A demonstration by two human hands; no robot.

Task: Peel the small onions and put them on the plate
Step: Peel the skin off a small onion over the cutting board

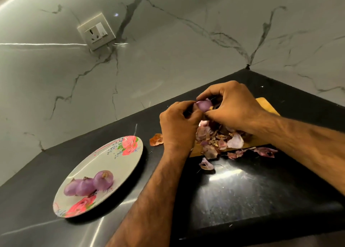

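Observation:
A small purple onion [203, 105] is held between both hands above a wooden cutting board [265, 105]. My left hand [179, 127] grips its left side with curled fingers. My right hand [231, 106] pinches its right end from above. Under the hands lies a heap of onion peels [218, 140] on the board. At the lower left a white plate with pink flowers [119, 159] carries three peeled purple onions [89, 183] side by side.
The black stone counter [233, 200] runs to a marble wall with a socket [96, 33]. Loose peels lie on the counter: an orange one [156, 139] left of the board, others at its front edge [206, 163].

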